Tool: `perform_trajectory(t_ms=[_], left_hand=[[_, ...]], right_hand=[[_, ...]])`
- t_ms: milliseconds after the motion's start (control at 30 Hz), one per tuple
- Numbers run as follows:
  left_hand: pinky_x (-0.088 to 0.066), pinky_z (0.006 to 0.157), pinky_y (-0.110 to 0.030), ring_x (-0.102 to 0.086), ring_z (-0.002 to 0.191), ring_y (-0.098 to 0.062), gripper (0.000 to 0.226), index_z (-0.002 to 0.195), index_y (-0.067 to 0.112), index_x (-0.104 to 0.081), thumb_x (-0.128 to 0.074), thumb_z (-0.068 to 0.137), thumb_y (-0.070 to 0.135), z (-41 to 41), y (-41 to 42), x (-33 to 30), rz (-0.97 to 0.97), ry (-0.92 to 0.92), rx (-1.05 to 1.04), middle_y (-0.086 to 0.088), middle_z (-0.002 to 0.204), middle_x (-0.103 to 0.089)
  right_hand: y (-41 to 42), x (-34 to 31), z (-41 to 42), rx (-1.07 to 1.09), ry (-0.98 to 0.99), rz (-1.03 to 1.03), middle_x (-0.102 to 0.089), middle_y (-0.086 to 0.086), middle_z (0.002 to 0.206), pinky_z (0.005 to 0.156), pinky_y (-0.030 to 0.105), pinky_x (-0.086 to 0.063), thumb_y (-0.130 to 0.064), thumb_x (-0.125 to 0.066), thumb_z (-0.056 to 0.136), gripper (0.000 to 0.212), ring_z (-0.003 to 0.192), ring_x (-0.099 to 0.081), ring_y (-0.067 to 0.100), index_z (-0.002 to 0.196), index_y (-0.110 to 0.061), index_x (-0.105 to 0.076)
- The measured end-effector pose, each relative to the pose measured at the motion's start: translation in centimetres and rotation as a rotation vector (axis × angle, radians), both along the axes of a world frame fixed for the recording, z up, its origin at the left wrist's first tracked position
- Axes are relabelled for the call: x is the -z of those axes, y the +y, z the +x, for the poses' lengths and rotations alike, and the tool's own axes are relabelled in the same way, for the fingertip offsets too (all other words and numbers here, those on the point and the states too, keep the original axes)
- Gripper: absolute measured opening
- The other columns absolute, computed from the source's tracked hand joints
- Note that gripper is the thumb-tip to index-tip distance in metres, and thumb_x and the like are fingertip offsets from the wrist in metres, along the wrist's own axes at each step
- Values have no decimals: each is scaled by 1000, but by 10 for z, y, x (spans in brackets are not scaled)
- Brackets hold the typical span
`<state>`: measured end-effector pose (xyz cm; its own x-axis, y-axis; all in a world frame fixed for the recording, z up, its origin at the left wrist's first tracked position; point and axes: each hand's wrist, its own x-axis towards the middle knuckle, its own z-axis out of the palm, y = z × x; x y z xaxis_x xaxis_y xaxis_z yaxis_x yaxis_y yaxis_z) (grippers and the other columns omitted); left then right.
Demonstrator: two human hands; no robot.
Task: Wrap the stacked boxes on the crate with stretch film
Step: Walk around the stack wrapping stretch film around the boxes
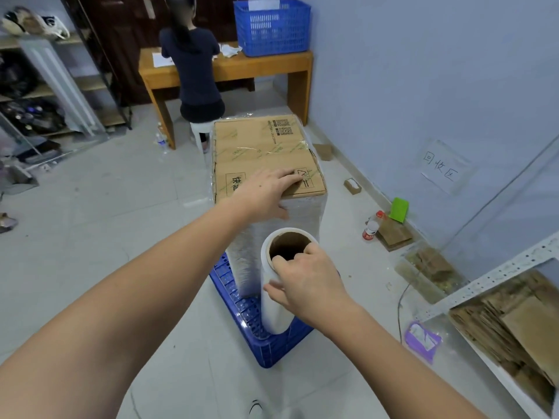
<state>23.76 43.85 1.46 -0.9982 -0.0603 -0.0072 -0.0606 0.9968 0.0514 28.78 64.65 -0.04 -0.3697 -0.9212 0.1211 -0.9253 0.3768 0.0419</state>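
A tall stack of cardboard boxes [260, 146] stands on a blue plastic crate [263, 343] on the floor. Clear stretch film covers the stack's near side from top to bottom. My left hand [269, 192] lies flat on the near edge of the top box, fingers straight. An upright roll of stretch film [272, 303] with a brown cardboard core stands in front of the stack. My right hand [305, 279] grips the roll at its top, fingertips hooked into the core and thumb against its side.
A person sits on a white stool at a wooden table [230, 68] behind the stack; a blue basket [272, 25] is on the table. A bottle [371, 228], cardboard scraps and a green item lie along the right wall. Metal shelving [499, 313] with flattened cardboard stands at right.
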Motion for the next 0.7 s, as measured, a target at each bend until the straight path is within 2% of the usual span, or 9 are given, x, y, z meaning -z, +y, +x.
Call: perform_trajectory(t_ms=[100, 200, 333, 433, 500, 567, 633, 700], left_hand=[[-35, 116, -38, -36, 147, -25, 98, 164, 34, -23, -82, 85, 33, 17, -16, -11, 40, -95, -5, 2, 171, -20], [-36, 116, -40, -34, 149, -25, 97, 163, 37, -21, -80, 86, 39, 38, -39, -16, 15, -149, -32, 4, 171, -18], [-28, 122, -42, -28, 153, -26, 100, 164, 37, -17, -76, 85, 59, 57, -71, -16, -41, -155, -15, 1, 172, -17], [-21, 125, -41, -20, 157, -24, 102, 164, 36, -15, -70, 84, 68, 60, -87, -12, -71, -121, 43, 1, 172, -16], [-15, 126, -39, -15, 158, -21, 103, 165, 33, -16, -70, 85, 68, 56, -93, -10, -73, -86, 112, 1, 173, -15], [-9, 126, -34, -11, 158, -20, 101, 165, 30, -16, -70, 87, 63, 51, -96, -8, -58, -57, 196, 1, 173, -14], [-2, 124, -30, -9, 158, -18, 99, 166, 28, -15, -69, 89, 58, 48, -98, -2, -30, -43, 254, 1, 173, -12], [1, 125, -32, -7, 159, -18, 100, 166, 29, -13, -70, 88, 56, 46, -103, 5, 1, -27, 299, -1, 174, -9]], right_hand=[[0, -4, 2, 9, -32, 6, -51, -3, 54, 77, 37, -41, -52, -49, 89, 35, 53, -37, 22, 76, -20, -40], [-1, -7, 4, 30, -77, 26, -40, -4, 59, 85, 37, -35, -49, -40, 95, 31, 59, -40, 23, 85, -19, -38], [-8, -14, 12, 102, -101, 45, -41, -4, 63, 71, 35, -29, -39, -47, 95, 22, 58, -39, 19, 90, -19, -38], [-16, -13, 19, 177, -90, 36, -37, -6, 65, 67, 34, -28, -32, -55, 92, 24, 56, -37, 17, 92, -21, -33], [-24, -12, 24, 237, -101, 12, -42, -8, 73, 70, 35, -33, -40, -61, 89, 33, 63, -43, 17, 94, -22, -34], [-36, -10, 30, 321, -111, -23, -48, -9, 78, 74, 35, -38, -61, -61, 83, 45, 70, -47, 16, 94, -24, -38], [-50, -9, 34, 410, -97, -57, -46, -10, 72, 75, 35, -41, -73, -59, 78, 53, 68, -46, 16, 85, -25, -37], [-64, -9, 37, 499, -86, -94, -39, -11, 64, 75, 36, -42, -76, -55, 78, 54, 66, -42, 16, 74, -26, -35]])
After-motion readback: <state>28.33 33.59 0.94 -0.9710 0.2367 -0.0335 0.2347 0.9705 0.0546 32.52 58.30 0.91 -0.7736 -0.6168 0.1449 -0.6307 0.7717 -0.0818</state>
